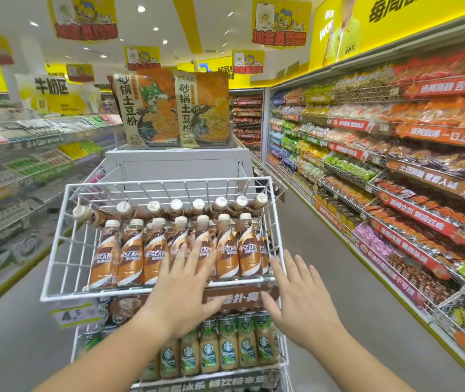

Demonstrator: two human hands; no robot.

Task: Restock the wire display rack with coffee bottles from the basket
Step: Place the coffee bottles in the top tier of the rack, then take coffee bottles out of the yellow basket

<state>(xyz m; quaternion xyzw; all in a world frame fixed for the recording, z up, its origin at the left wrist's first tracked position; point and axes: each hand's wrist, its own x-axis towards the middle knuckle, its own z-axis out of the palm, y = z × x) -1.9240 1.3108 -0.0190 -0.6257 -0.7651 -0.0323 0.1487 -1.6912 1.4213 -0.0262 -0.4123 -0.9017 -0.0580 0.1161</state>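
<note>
Fingers spread and empty on both sides: my left hand (181,284) lies flat against the Nescafé coffee bottles (152,250) along the front edge of the wire display rack's (56,250) top tier, my right hand (299,298) hovers just off its right front corner. Best, I think, to press the row level, labels forward. Loose bottles (169,209) lie tipped along the back edge. Starbucks bottles (225,346) fill the lower tier; no basket shows.

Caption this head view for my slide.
Both open hands, left and right, reach toward upright Nescafe bottles in the wire rack.
</note>
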